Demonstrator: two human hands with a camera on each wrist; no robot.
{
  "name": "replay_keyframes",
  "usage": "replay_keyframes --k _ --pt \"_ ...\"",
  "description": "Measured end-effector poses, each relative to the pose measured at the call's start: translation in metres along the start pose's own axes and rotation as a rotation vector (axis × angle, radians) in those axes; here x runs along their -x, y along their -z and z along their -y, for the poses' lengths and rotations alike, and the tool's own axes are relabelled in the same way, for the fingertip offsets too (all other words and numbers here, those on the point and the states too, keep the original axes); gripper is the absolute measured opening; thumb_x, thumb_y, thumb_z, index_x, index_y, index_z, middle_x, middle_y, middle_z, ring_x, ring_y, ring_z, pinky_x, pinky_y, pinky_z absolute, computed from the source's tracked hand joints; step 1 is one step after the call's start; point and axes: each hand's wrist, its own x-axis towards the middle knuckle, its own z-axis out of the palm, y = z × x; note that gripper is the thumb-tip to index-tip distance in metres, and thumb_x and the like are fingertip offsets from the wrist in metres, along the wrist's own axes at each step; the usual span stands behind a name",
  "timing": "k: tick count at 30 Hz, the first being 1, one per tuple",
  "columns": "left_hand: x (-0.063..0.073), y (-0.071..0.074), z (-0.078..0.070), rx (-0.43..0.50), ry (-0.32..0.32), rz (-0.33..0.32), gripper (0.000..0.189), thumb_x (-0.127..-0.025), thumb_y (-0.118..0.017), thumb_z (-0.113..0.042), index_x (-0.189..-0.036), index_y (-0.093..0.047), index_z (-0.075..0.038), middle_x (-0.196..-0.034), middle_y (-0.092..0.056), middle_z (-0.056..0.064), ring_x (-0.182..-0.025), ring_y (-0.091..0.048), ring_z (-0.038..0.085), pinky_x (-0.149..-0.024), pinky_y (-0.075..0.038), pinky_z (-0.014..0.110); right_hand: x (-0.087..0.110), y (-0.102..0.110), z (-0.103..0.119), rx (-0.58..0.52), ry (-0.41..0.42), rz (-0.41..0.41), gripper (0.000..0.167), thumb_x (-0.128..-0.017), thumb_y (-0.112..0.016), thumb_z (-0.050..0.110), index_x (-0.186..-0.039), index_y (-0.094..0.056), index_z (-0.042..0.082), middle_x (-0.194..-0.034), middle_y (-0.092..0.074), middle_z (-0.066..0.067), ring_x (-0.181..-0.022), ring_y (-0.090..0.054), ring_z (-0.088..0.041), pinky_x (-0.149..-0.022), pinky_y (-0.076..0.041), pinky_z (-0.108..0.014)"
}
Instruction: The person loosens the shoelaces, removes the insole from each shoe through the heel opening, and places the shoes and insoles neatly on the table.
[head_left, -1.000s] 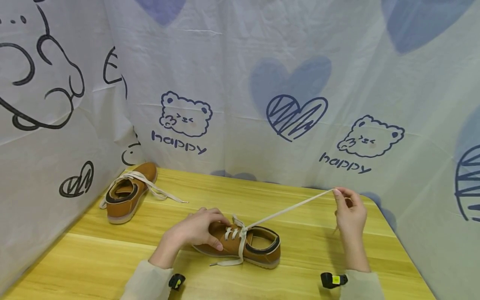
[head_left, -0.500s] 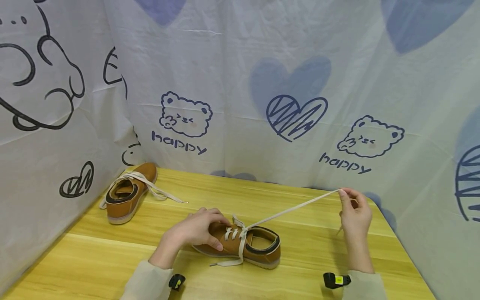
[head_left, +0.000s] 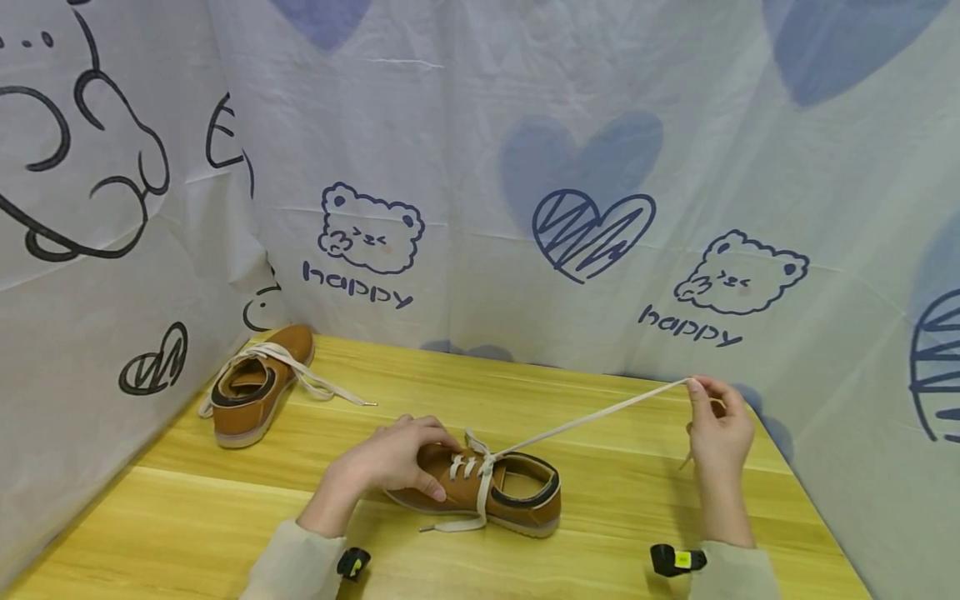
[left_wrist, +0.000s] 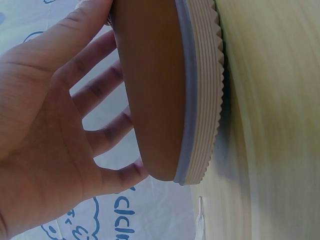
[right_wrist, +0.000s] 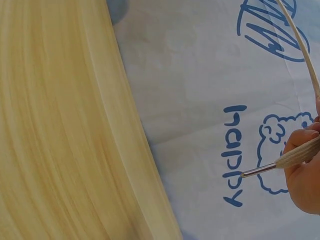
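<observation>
A brown leather shoe (head_left: 467,498) with a black-trimmed collar lies on the table, its toe to the left. My left hand (head_left: 401,454) holds it across the toe, thumb on the near side and fingers over the far side. The left wrist view shows the toe's smooth brown side (left_wrist: 152,90) and ridged pale sole (left_wrist: 202,95). A white shoelace (head_left: 592,417) runs taut from the laced front up to my right hand (head_left: 722,437), which pinches it. Its metal-tipped end (right_wrist: 260,170) sticks out of that hand. The other lace end (head_left: 457,526) lies beside the shoe.
A second brown shoe (head_left: 243,427) with loose white laces (head_left: 318,385) stands at the back left of the wooden table (head_left: 187,533). White printed cloth (head_left: 465,275) hangs behind the table and along its left and right sides.
My right hand has moved a little to the right, drawing the pinched lace out further. The left hand and the shoe have stayed put.
</observation>
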Motion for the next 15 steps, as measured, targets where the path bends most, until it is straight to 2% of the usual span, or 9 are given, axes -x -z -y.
replay_keyframes --k 15 --pt "-0.0012 -0.0006 0.0016 -0.004 -0.004 0.006 0.06 -0.072 -0.094 -0.038 -0.128 -0.072 -0.029 -0.134 -0.062 -0.004 -0.128 -0.052 0.034 -0.106 -0.036 0.073 -0.0031 0.006 0.0002 -0.009 0.01 -0.038 0.015 -0.095 -0.078 0.024 -0.104 -0.077 0.013 -0.091 -0.059 0.007 -0.062 -0.047 -0.002 -0.047 -0.042 -0.011"
